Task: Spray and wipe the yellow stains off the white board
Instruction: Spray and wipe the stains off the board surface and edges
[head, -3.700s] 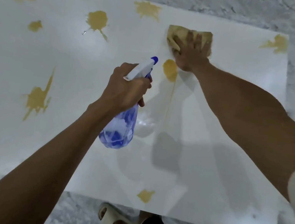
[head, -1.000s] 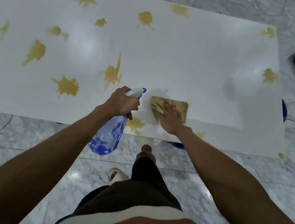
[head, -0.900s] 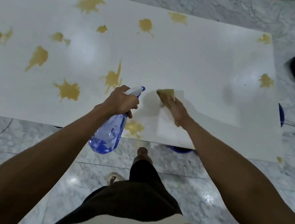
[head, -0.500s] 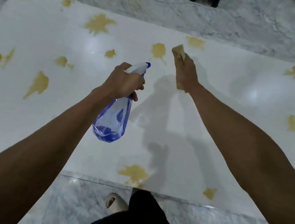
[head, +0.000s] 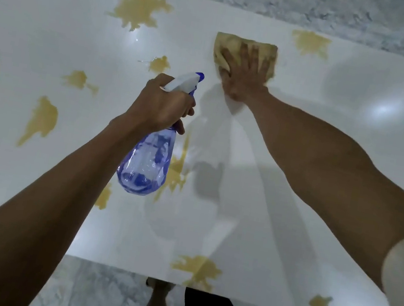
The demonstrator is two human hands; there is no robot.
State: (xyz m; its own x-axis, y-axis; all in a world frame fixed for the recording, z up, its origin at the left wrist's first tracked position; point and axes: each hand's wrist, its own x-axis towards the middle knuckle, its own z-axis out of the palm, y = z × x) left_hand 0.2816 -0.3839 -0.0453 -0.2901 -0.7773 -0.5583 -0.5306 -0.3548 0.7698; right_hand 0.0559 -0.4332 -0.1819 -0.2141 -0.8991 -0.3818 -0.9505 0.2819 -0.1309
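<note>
Perhaps a home, grey marble floor (head: 326, 10), sandalled foot (head: 160, 286)

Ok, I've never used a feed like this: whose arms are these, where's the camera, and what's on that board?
There is no machine here. The camera sits on a person's head and looks forward and down, so the two bare arms reaching in from the bottom are that person's own.

The left hand grips a clear blue plastic spray bottle with a white trigger head, held above the surface. The right hand lies flat with straight fingers on a yellowish folded cloth, pressing it onto the large glossy white board.

The board rests on a grey marble floor. Scattered over it are yellow splatter stains, mostly on the left side and along the near edge; the stretch right of the cloth looks mostly clean. Bright spots are lamp reflections.
</note>
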